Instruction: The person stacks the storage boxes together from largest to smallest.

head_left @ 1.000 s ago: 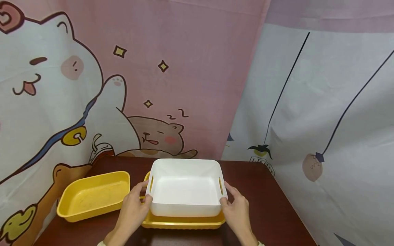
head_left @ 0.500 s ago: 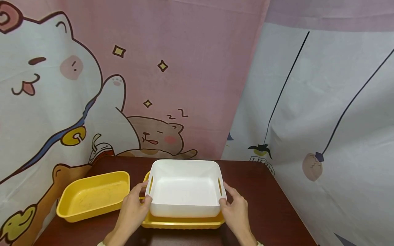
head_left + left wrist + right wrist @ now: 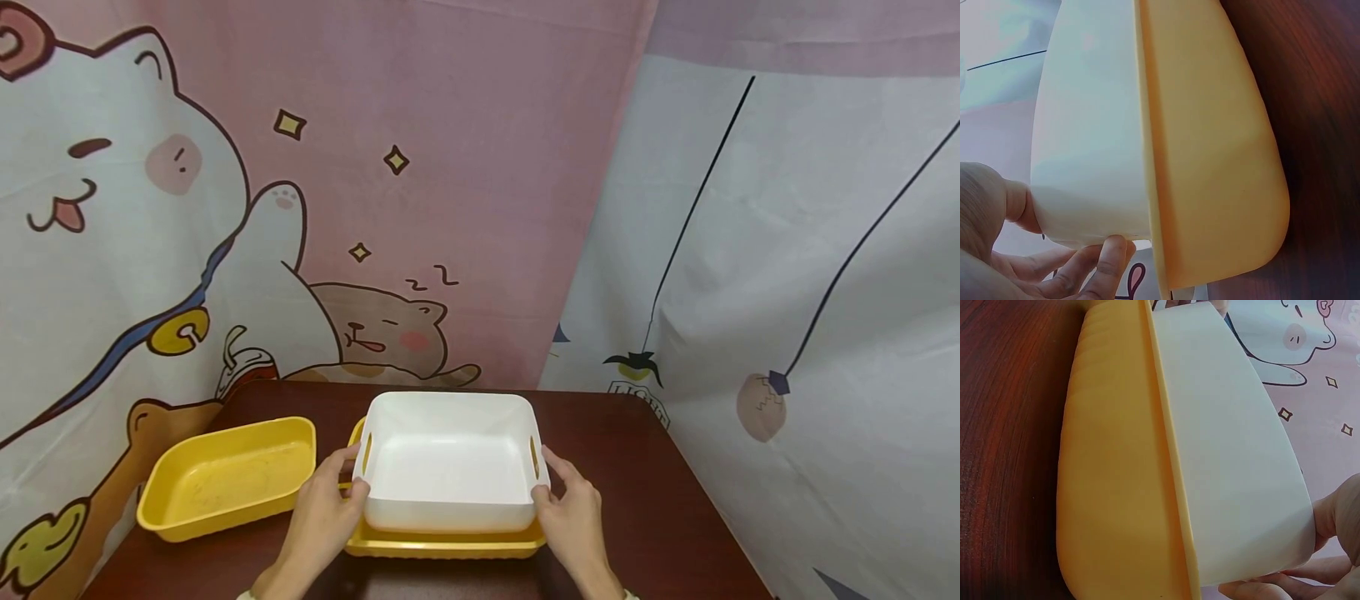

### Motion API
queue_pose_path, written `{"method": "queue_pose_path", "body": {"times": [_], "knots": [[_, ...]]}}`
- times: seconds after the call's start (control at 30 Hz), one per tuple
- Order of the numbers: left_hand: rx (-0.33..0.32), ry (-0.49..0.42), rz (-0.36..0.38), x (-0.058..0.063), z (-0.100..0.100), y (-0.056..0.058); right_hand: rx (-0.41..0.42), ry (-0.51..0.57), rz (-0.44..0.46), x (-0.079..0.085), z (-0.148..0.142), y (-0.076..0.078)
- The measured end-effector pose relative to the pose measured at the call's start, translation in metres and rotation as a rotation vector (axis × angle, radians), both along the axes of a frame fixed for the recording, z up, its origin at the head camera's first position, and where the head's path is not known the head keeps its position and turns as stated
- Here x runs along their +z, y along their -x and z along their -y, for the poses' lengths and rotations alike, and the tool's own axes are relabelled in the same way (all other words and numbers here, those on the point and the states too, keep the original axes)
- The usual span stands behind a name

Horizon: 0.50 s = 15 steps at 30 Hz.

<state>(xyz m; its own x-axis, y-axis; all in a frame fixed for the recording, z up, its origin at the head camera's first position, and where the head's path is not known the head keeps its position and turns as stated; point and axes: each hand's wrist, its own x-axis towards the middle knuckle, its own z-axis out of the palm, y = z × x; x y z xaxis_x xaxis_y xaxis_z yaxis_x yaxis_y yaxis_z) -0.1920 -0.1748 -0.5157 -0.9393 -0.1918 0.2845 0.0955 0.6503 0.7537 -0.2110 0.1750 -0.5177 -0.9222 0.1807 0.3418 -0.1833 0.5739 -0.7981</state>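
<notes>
A white rectangular basket (image 3: pixel 450 515) with slotted handle holes sits partly down inside a yellow tray (image 3: pixel 446 547), its walls rising well above the tray's rim. My left hand (image 3: pixel 321 510) grips the basket's left end, thumb on the near corner and fingers at the outer side near the slot. The right hand (image 3: pixel 574 521) grips the opposite end in the same manner. Both wrist views show the white wall (image 3: pixel 1091 137) standing up from behind the yellow rim (image 3: pixel 1169 419). Whether the basket's bottom touches the tray's floor is hidden.
To the left, a second yellow tray (image 3: pixel 232 479) lies at an angle on the dark red-brown table (image 3: pixel 637 483). Behind the table hangs a printed pink cloth (image 3: pixel 480 167) with cartoon animals, and a pale cloth (image 3: pixel 847 250) hangs at the right.
The white basket, with both hands on it, has sunk very slightly toward the tray. My right hand has shifted a little to the left. The second tray stays in place.
</notes>
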Motion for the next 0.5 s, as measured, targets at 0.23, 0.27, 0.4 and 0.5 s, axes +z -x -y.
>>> {"method": "queue_pose_path", "body": {"times": [0.23,0.27,0.4,0.5], "knots": [[0.0,-0.004,-0.006,-0.0016,0.0005,0.0001,-0.018,-0.03,-0.019,-0.004,0.0013,0.0014],[0.0,-0.003,-0.007,-0.0016,0.0006,0.0001,-0.019,-0.034,-0.019,-0.0042,0.0013,0.0013],[0.0,0.003,-0.007,-0.0015,0.0008,0.0,-0.019,-0.039,-0.014,-0.0045,0.0011,0.001],[0.0,0.004,-0.002,-0.0014,0.0012,0.0001,-0.019,-0.04,-0.006,-0.0052,0.0014,0.0016]]}}
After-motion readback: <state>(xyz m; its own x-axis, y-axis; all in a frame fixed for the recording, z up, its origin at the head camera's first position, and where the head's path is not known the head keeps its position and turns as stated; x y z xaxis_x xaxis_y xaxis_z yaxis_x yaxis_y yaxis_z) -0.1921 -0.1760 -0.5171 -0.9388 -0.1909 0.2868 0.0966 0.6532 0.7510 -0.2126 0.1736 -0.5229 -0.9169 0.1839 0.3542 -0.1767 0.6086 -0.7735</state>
